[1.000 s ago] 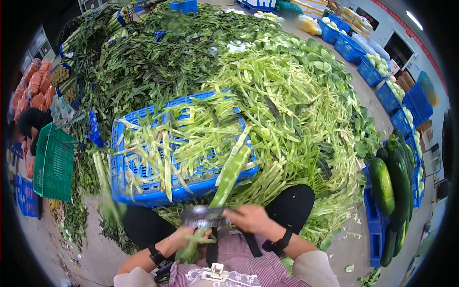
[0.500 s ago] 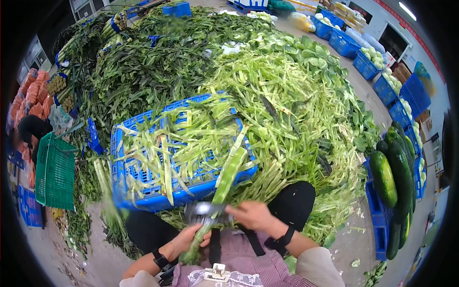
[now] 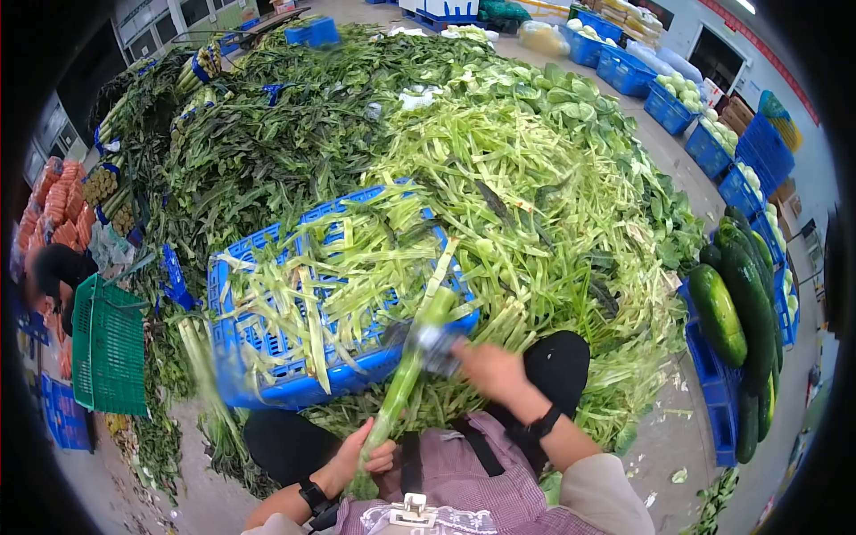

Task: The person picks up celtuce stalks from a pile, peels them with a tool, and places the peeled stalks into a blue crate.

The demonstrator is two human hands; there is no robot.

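My left hand (image 3: 364,456) is closed around the lower end of a long pale-green celtuce stem (image 3: 399,392), which tilts up and away from my lap. My right hand (image 3: 493,370) grips a peeler (image 3: 437,348), blurred by motion, which lies against the upper part of the stem. A strip of peel (image 3: 442,265) sticks out beyond the stem's far end. Just past my knees sits a blue crate (image 3: 312,390), its slatted surface strewn with light-green peel strips (image 3: 314,325).
A large heap of peelings (image 3: 508,178) and dark leaves (image 3: 259,152) rises ahead. Left are a green basket (image 3: 109,348) and a bent-over person (image 3: 64,272). Large dark-green gourds (image 3: 744,285) lie on blue crates at right, near crates of pale round vegetables (image 3: 678,94).
My right hand and the peeler have moved up the stem, away from my left hand. My left hand keeps its hold lower down. The view has shifted slightly.
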